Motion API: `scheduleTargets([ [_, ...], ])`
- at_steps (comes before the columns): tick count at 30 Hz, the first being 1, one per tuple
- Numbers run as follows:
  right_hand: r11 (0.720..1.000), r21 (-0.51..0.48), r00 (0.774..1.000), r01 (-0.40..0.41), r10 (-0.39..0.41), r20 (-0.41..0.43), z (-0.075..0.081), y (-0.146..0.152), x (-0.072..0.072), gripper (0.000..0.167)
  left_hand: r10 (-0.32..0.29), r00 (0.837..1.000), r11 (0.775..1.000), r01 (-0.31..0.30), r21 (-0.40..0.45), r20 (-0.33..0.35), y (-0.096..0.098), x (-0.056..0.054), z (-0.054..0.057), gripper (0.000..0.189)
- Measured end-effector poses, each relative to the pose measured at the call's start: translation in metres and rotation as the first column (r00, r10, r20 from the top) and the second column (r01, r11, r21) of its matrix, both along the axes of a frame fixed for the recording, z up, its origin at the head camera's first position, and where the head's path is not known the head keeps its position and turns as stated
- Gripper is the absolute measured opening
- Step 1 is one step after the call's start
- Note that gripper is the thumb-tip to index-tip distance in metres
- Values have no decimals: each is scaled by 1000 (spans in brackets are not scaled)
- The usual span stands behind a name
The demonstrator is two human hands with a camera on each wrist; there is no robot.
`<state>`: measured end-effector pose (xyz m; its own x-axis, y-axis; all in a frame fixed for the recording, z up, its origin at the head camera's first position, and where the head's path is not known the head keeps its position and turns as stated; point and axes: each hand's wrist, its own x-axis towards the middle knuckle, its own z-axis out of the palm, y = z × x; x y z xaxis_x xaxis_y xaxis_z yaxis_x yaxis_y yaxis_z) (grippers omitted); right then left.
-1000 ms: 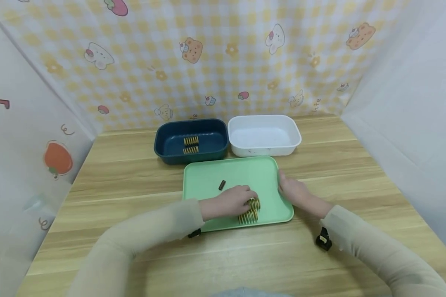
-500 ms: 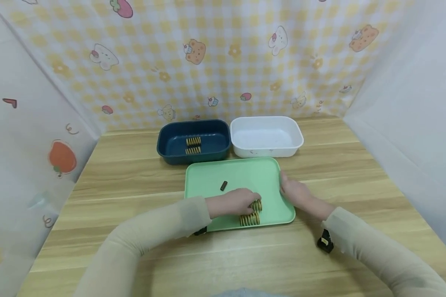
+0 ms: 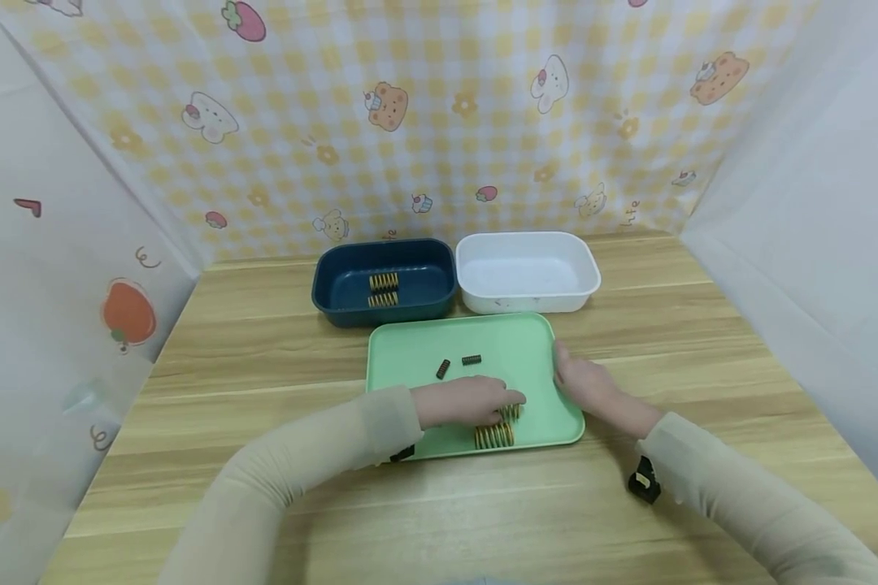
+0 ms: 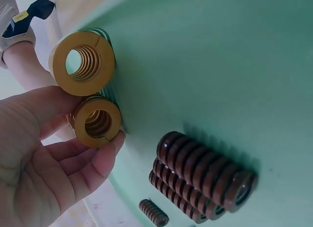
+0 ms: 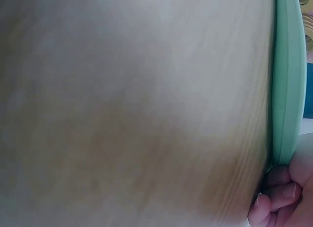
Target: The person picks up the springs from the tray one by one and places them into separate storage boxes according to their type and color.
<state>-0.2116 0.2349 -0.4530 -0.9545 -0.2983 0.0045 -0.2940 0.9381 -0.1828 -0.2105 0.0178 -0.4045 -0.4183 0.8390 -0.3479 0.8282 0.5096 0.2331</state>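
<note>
Left wrist: pinched spring [image 4: 98,123], hollow end hidden from head.

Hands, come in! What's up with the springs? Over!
Left hand: pinching a gold spring. Right hand: holding the green tray. Second gold spring: right beside it, might get in the way.

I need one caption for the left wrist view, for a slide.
Left hand grips a yellow spring beside a larger one on a green tray, brown springs nearby.

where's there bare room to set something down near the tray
Free: inside the white box; the green tray between brown springs and right hand; table left of the tray. Crowded: the tray's near side, around the left hand and gold springs.
</note>
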Motion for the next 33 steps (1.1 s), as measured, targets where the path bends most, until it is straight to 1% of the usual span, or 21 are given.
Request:
scheduleTargets([
  [7,1000,-6,1000,-3,3,-24,0,0,1,38,-11,1000,1000,11,18,-11,-1,-1,0,45],
  [12,1000,0,999,-8,8,-34,1,0,2,40,12,1000,998,-12,54,15,-4,-2,3,45],
  [15,1000,2,999,-5,5,-31,1,-1,2,42,16,1000,997,-17,71,13,-6,-2,6,44],
  [19,1000,6,999,-6,6,-41,2,-1,2,43,23,1000,997,-23,77,11,-7,-5,6,44],
  [22,1000,8,999,-7,7,-41,2,-1,2,45,37,999,997,-38,74,25,-6,-7,5,44],
  [26,1000,6,1000,-3,3,-27,1,0,2,45,50,998,996,-53,77,32,-5,-10,5,44],
  [33,1000,3,1000,0,0,-25,-2,1,1,44,48,998,995,-50,84,28,-6,-13,3,42],
])
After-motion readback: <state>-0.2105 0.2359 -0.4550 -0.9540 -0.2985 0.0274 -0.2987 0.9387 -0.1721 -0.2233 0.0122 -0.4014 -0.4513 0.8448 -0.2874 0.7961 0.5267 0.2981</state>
